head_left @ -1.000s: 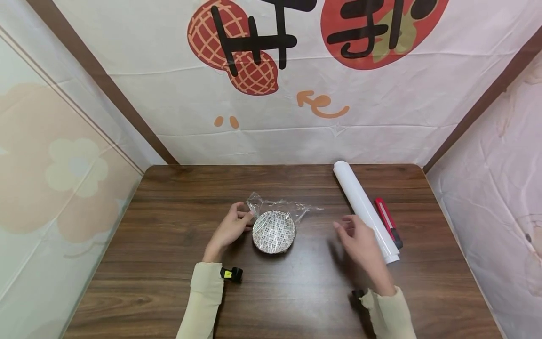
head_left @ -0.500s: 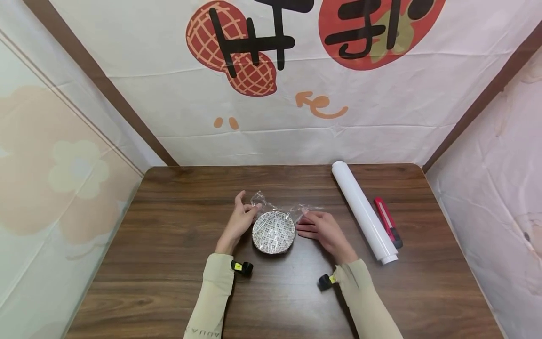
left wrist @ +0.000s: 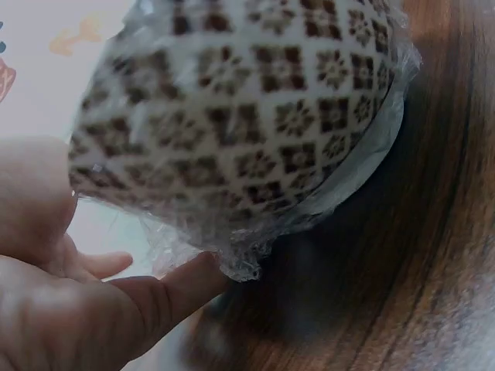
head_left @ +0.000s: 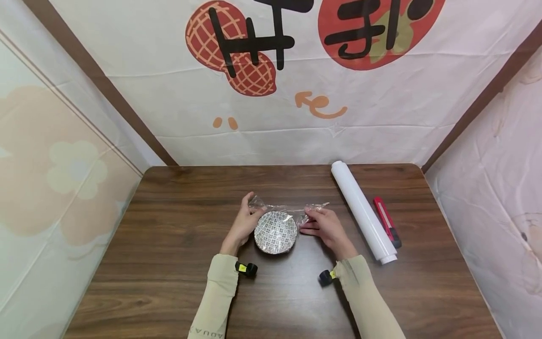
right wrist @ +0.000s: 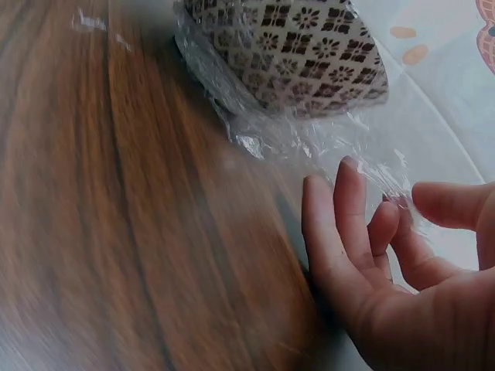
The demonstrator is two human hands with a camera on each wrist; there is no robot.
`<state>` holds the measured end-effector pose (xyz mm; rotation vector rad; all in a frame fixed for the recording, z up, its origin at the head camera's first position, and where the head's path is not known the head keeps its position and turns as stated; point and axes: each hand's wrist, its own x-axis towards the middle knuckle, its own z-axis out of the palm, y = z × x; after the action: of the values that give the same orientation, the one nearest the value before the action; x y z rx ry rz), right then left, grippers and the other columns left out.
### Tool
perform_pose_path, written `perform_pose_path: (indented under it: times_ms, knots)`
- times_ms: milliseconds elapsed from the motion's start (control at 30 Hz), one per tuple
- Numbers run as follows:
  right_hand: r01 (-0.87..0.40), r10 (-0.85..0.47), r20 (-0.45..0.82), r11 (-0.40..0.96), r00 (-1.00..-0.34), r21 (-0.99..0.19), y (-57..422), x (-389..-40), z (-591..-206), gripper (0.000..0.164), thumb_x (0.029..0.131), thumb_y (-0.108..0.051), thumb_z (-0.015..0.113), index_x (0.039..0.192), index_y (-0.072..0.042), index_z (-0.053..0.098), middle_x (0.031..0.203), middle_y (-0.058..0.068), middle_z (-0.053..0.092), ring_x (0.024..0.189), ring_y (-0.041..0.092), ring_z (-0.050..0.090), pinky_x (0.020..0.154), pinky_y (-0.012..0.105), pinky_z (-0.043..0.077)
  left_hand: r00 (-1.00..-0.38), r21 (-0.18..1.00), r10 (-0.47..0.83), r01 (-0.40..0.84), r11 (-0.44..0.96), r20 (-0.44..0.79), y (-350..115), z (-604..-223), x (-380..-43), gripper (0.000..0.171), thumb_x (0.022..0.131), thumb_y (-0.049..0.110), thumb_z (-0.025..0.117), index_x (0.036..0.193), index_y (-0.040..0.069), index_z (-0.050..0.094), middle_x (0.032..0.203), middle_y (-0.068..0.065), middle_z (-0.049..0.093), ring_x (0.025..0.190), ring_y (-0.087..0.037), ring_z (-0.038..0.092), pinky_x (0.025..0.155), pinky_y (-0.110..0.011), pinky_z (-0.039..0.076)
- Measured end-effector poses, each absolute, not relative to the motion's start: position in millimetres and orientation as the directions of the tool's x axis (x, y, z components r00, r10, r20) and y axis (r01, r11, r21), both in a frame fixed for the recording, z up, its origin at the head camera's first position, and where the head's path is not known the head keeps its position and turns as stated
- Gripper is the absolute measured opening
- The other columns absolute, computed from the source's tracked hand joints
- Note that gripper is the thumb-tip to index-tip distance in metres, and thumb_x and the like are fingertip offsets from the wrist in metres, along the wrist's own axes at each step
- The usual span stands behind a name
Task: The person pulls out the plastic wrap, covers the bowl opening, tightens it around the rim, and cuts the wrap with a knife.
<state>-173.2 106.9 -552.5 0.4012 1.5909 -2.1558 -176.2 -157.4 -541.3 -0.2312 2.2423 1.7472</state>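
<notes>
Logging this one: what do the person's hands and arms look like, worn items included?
The left hand and right hand wear no gloves. The left sleeve and right sleeve are pale cream, reaching near the wrists; the left bears dark lettering. Each wrist has a small black device with a yellow label.

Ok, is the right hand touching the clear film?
Touching. The right wrist view shows the right hand with clear film caught between thumb and fingertip.
</notes>
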Motion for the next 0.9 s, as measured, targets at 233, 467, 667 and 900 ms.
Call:
perform_pose_path:
  times_ms: [233,467,667,900]
  knots:
    - [0.511,-0.116,-0.498,-0.189,-0.86,-0.839,124.1,-181.2,-549.3,0.019,0.106,-0.018,0.062,0.105,0.0,0.067,0.077,0.002,0.066,0.071,0.017,0.074,0.073,0.035,0.066,-0.938,0.92,-0.069,-0.347,0.185,-0.34,-161.2,-541.7,-177.7,0.057,0.108,0.016,0.056,0.161,0.013,0.036,0.102,-0.012,0.065,0.078,-0.013,0.06,0.065,-0.022,0.051]
    - [0.526,-0.102,-0.516,-0.18,-0.851,-0.831,136.6,-182.3,-548.7,0.023,0.109,-0.019,0.056,0.106,0.002,0.065,0.081,0.004,0.065,0.076,0.018,0.076,0.075,0.035,0.066,-0.94,0.908,-0.13,-0.338,0.249,-0.314,-173.0,-542.5,-176.2,0.049,0.107,0.011,0.055,0.155,0.006,0.044,0.106,-0.016,0.063,0.074,-0.012,0.068,0.07,-0.024,0.063]
    - [0.519,-0.098,-0.511,-0.1,-0.854,-0.849,134.1,-178.0,-536.0,0.047,0.11,-0.028,0.055,0.137,0.011,0.054,0.095,0.012,0.073,0.085,0.021,0.077,0.084,0.038,0.066,-0.93,0.897,-0.147,-0.365,0.248,-0.338,-179.2,-536.1,-178.2,0.059,0.109,0.025,0.057,0.16,0.005,0.034,0.12,-0.023,0.067,0.078,-0.013,0.071,0.077,-0.027,0.064]
    - [0.634,-0.252,-0.585,-0.216,-0.771,-0.743,108.9,-177.8,-540.9,0.045,0.107,-0.035,0.062,0.131,0.003,0.056,0.096,0.008,0.073,0.084,0.021,0.075,0.086,0.038,0.065,-0.892,0.879,-0.009,-0.447,0.164,-0.452,-170.4,-533.5,-189.4,0.095,0.103,0.043,0.066,0.166,0.009,0.004,0.114,-0.018,0.069,0.078,-0.013,0.065,0.068,-0.025,0.061]
